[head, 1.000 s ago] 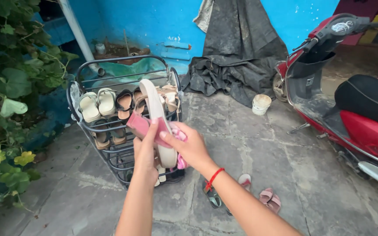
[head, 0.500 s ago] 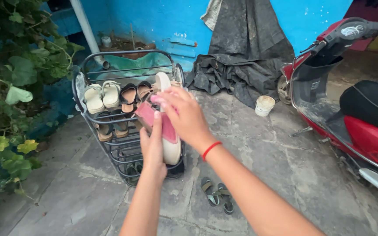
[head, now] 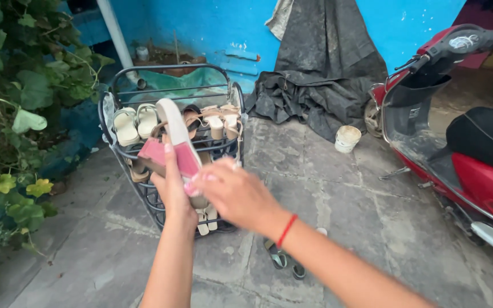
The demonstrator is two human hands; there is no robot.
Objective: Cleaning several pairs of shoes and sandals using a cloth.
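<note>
Right hand point(head: 235, 197) slid down sandal point(head: 173, 137), clutching pink cloth; left hand point(head: 175, 191) grips sandal.

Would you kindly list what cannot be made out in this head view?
- Pink cloth: blurred, mostly hidden under the right hand.
- Sandal heel end: covered by both hands; the left hand grips it.
- Shoe rack lower shelves: hidden behind the hands.
- Dark sandals on the floor: partly hidden by the right forearm.
- Red scooter: cut off by the right edge.
</note>
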